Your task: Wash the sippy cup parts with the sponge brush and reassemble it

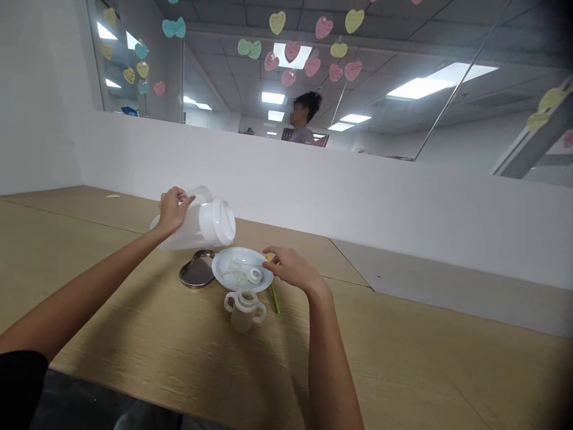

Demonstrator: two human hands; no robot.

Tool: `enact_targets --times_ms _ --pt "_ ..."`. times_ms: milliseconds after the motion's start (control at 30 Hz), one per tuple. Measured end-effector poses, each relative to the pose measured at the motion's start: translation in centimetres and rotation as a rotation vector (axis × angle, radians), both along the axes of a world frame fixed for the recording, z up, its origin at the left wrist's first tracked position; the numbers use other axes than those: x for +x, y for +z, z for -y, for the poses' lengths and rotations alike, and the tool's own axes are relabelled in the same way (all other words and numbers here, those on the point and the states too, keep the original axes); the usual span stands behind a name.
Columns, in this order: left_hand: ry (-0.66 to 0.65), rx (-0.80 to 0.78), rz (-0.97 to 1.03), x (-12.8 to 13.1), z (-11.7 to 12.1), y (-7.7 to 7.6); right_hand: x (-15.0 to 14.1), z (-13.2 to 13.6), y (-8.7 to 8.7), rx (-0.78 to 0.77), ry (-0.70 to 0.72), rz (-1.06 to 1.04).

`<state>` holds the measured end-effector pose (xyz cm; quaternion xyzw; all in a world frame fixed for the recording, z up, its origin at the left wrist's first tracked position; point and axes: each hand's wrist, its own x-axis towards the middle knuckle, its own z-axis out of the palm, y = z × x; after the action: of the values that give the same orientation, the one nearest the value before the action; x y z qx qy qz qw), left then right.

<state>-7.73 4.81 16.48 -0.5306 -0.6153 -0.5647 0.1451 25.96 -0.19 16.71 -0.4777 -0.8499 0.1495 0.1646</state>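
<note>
My left hand (173, 210) is closed around the handle of a translucent pitcher (185, 230) with a white lid. The pitcher is tilted on its side, its lid end over the left rim of a white bowl (216, 270). Inside the bowl lie a white ring-shaped cap (255, 275) and some clear parts I cannot make out. At the bowl's right rim is my right hand (290, 267), fingers apart and slightly curled; whether they touch the rim is unclear. A two-handled baby bottle (243, 316) without a lid stands upright in front of the bowl.
A metal kidney-shaped tray (197, 272) sits left of the bowl. A green stick-like thing (274, 298) pokes out at its right. Behind the wooden table (403, 358) rises a white wall (286, 185) with a window, and a person (304, 116) shows beyond the glass.
</note>
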Motion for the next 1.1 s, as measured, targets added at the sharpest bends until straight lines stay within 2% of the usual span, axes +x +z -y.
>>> enact_targets --times_ms 133,233,400,600,767,933,1100 --pt "-0.042 -0.092 -0.325 3.9 0.7 0.8 0.3 -0.5 -0.4 0.024 -0.039 0.026" --pt "-0.072 -0.125 -0.458 5.6 1.0 1.1 0.4 -0.7 -0.5 0.012 -0.046 0.029" --pt "-0.088 -0.128 -0.548 6.8 1.1 1.7 0.6 -0.4 -0.1 0.003 -0.041 0.017" --pt "-0.091 -0.122 -0.57 6.8 1.2 1.9 0.9 -0.4 0.0 -0.001 -0.048 0.007" --pt "-0.094 -0.121 -0.504 6.0 1.0 1.7 0.8 -0.8 -0.3 -0.005 -0.04 0.004" --pt "-0.07 -0.129 -0.207 3.5 0.7 1.6 0.9 -0.7 -0.2 -0.004 -0.035 0.005" --pt "-0.232 -0.122 0.112 2.2 2.1 1.9 1.2 0.0 0.4 0.006 -0.039 0.001"
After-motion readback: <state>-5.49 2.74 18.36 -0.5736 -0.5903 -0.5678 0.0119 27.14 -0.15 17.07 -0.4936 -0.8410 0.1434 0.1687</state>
